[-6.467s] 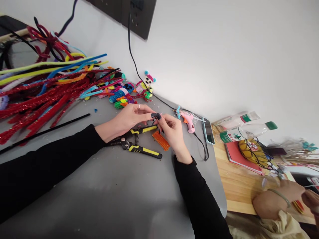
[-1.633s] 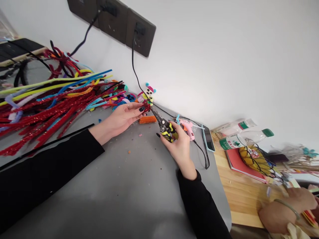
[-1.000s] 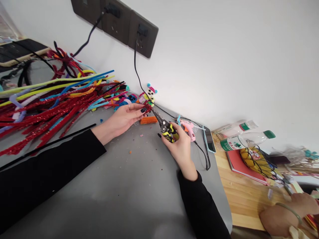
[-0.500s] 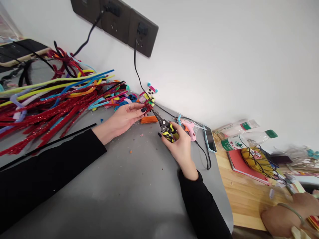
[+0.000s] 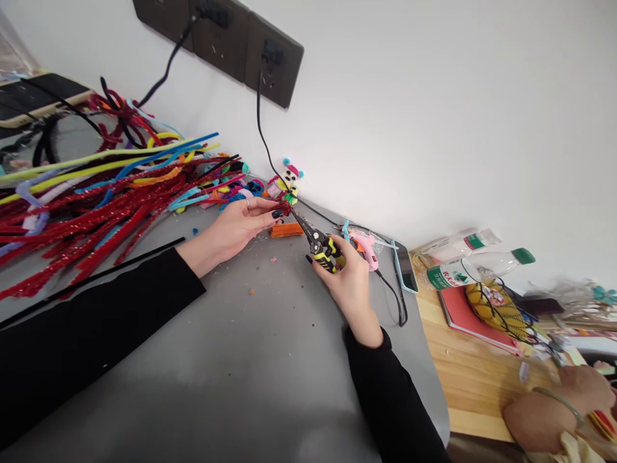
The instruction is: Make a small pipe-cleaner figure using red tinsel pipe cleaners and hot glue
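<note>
Between the fingertips of my left hand point(image 5: 238, 226) is a small piece of red glittery pipe cleaner point(image 5: 286, 207). My right hand point(image 5: 344, 273) is wrapped round the yellow and black handles of a pair of pliers point(image 5: 315, 242). The dark jaws of the pliers point up and left, and their tips meet the red piece; whether they grip it I cannot tell. Just below lies a bundle of orange pipe cleaner pieces point(image 5: 286, 230). A small pipe cleaner figure with blue ears point(image 5: 292, 172) stands behind, against the wall.
Many loose pipe cleaners point(image 5: 120, 186) cover the left of the grey table point(image 5: 270, 360). A pink glue gun point(image 5: 367, 249) and a phone point(image 5: 405, 270) lie to the right. Beyond are a plastic bottle point(image 5: 482, 265) and another person's arm point(image 5: 544, 411). Cords run from the wall sockets point(image 5: 222, 45).
Both hands keep nearly the same pose, with the red piece and pliers still together. The view has shifted slightly. At the lower right, the other person's arm has moved a little.
</note>
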Demonstrator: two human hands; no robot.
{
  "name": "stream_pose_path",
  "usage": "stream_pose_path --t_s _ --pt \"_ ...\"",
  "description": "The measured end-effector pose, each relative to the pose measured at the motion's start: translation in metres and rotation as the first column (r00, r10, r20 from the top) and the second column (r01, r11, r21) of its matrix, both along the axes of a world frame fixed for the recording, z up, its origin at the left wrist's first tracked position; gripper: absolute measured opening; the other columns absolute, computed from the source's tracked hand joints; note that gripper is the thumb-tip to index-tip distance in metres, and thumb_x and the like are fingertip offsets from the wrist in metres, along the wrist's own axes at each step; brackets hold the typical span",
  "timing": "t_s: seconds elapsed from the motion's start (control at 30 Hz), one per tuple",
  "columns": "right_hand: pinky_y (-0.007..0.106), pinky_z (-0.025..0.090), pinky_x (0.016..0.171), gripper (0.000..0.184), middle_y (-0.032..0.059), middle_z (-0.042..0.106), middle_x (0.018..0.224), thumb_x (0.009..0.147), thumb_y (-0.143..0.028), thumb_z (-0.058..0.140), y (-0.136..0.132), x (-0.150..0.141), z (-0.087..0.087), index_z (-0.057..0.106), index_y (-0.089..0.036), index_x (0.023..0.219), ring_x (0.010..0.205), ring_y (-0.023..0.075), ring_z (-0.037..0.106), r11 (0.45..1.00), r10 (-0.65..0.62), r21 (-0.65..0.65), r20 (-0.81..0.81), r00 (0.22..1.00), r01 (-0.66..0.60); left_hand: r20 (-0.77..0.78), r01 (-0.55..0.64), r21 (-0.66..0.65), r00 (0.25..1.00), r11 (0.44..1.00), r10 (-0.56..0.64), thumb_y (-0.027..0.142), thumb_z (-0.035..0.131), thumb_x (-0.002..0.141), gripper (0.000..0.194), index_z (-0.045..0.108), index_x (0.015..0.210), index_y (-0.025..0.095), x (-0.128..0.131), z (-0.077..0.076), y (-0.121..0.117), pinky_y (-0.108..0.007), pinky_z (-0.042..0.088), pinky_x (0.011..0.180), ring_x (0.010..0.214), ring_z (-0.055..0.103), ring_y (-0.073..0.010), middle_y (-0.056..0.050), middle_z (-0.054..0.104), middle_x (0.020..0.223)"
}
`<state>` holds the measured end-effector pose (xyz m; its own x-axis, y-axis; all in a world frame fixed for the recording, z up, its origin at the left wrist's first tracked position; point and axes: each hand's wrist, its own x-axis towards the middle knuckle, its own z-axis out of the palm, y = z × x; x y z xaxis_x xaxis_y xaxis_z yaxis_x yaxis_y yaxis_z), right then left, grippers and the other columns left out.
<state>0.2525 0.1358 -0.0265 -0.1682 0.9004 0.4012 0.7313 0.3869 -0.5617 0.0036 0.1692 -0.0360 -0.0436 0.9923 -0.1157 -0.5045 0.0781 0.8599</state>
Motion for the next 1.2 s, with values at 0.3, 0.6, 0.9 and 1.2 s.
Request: stream_pose_path --t_s 0.3,0.6,0.9,1.2 --pt "0.041 0.063 0.088 0.043 0.0094 0.079 0.121 0.082 -0.033 0.071 0.0005 0.0009 -0.0023 0.068 -0.023 0.124 0.107 0.0275 0.075 1.000 -0.002 0.023 0.037 0.999 0.001 -0.034 -0.006 -0.001 0.999 1.000 0.006 0.025 0.103 0.047 0.045 0.077 0.083 0.018 -0.0008 -0.0001 0.0002 -0.030 0.055 0.074 0.077 0.067 -0.0158 -0.002 0.072 0.082" --pt "0.039 0.061 0.084 0.039 0.0074 0.081 0.107 0.082 -0.035 0.073 -0.0006 0.0013 0.0008 0.071 -0.022 0.118 0.096 0.0267 0.075 0.997 -0.062 0.039 0.039 0.997 0.060 -0.017 -0.004 -0.033 1.000 0.999 0.003 0.019 0.099 0.056 0.036 0.076 0.083 0.018 -0.0001 0.0010 0.0000 -0.033 0.058 0.087 0.087 0.070 -0.0182 -0.003 0.074 0.086" --pt "0.040 0.062 0.087 0.046 0.0095 0.079 0.121 0.080 -0.031 0.071 0.0007 0.0006 -0.0018 0.070 -0.022 0.125 0.105 0.0273 0.073 0.996 -0.017 0.091 0.030 0.999 0.014 0.043 -0.011 -0.010 0.999 1.000 0.011 0.026 0.096 0.073 0.025 0.076 0.084 0.017 -0.0019 -0.0053 0.0030 -0.034 0.059 0.093 0.087 0.070 -0.0167 -0.004 0.075 0.090" --pt "0.041 0.063 0.089 0.046 0.0095 0.079 0.121 0.082 -0.032 0.074 0.0008 0.0025 -0.0002 0.070 -0.022 0.127 0.106 0.0274 0.074 0.996 0.000 0.093 0.058 0.998 -0.005 0.048 -0.003 0.007 0.999 1.000 0.003 0.027 0.098 0.071 0.026 0.079 0.086 0.017 -0.0028 -0.0056 0.0025 -0.035 0.058 0.097 0.095 0.070 -0.0183 -0.006 0.077 0.097"
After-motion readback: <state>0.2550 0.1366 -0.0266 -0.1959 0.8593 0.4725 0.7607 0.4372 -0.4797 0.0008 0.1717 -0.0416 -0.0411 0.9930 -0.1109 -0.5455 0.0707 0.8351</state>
